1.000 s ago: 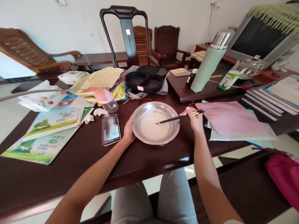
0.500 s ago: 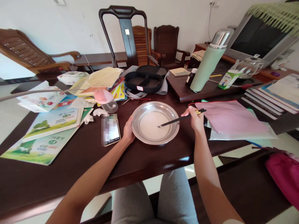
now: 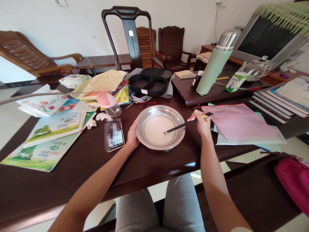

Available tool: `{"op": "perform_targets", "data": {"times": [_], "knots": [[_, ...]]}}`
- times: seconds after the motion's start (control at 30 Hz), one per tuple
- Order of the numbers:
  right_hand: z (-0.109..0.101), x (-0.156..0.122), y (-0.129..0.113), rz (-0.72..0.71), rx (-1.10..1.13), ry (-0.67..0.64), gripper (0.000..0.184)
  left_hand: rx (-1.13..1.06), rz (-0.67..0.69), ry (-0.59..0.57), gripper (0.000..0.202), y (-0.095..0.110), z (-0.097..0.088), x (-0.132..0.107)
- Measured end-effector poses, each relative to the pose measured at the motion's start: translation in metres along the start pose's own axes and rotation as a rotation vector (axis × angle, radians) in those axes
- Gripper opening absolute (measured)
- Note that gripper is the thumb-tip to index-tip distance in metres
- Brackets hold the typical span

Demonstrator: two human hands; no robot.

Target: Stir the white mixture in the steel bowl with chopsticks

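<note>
A shallow round metal bowl stands on the dark table in front of me, with a whitish liquid in it. My left hand grips the bowl's left rim, part of its fingers hidden by the metal. To the right of the bowl, my right hand is closed around a pair of black chopsticks with gold bands near their upper ends. Their tips dip into the liquid near the bowl's middle. Left of my left hand lies a phone with a blurred screen.
Books, crumpled tissues and a pink-lidded cup lie to the left. Behind the bowl sits an open black case. A green thermos stands on a raised board; a pink pouch lies at right.
The chopstick tips have shifted very slightly within the liquid. Both hands and the bowl stay in nearly the same place. The phone's blurred screen looks darker.
</note>
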State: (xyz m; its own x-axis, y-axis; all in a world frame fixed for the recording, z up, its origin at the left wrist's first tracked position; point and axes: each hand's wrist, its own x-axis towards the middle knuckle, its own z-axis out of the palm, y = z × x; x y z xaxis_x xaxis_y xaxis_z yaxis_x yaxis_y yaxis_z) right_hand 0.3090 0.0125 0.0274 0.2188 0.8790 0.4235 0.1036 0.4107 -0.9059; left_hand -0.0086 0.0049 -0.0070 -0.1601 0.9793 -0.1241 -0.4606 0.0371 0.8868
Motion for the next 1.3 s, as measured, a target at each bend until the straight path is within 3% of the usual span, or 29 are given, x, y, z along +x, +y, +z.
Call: {"op": "perform_targets", "data": {"times": [0.2, 0.27, 0.47, 0.53, 0.7, 0.77, 0.93, 1.0, 1.17, 1.3], "knots": [[0.010, -0.005, -0.006, 0.031, -0.010, -0.273, 0.058, -0.007, -0.012, -0.003, 0.041, 0.000, 0.000, 0.000], [0.010, -0.004, -0.005, 0.020, -0.029, -0.242, 0.057, -0.015, -0.018, 0.008, 0.041, -0.001, -0.001, 0.000], [-0.001, 0.002, 0.001, 0.004, -0.028, 0.032, 0.062, -0.020, -0.009, 0.001, 0.046, -0.002, -0.002, 0.002], [-0.001, 0.001, 0.000, 0.012, -0.003, -0.003, 0.064, -0.022, -0.003, -0.005, 0.048, -0.002, -0.001, 0.001], [0.007, -0.004, -0.006, 0.035, -0.014, -0.277, 0.059, -0.022, -0.017, 0.006, 0.050, -0.002, -0.001, 0.001], [0.007, -0.003, -0.005, 0.026, -0.027, -0.255, 0.057, -0.016, -0.018, 0.005, 0.049, -0.002, -0.001, 0.001], [-0.001, 0.001, 0.000, 0.007, -0.012, -0.022, 0.062, -0.012, 0.003, -0.015, 0.048, -0.003, -0.002, 0.002], [-0.001, 0.000, -0.001, 0.012, 0.011, -0.055, 0.064, -0.008, 0.008, -0.018, 0.048, -0.003, -0.002, 0.002], [0.008, -0.005, -0.006, 0.029, -0.007, -0.295, 0.058, -0.006, -0.001, 0.000, 0.047, -0.005, -0.004, 0.003], [0.006, -0.002, -0.003, 0.017, -0.039, -0.150, 0.058, -0.007, 0.008, -0.011, 0.046, -0.004, -0.005, 0.004]]}}
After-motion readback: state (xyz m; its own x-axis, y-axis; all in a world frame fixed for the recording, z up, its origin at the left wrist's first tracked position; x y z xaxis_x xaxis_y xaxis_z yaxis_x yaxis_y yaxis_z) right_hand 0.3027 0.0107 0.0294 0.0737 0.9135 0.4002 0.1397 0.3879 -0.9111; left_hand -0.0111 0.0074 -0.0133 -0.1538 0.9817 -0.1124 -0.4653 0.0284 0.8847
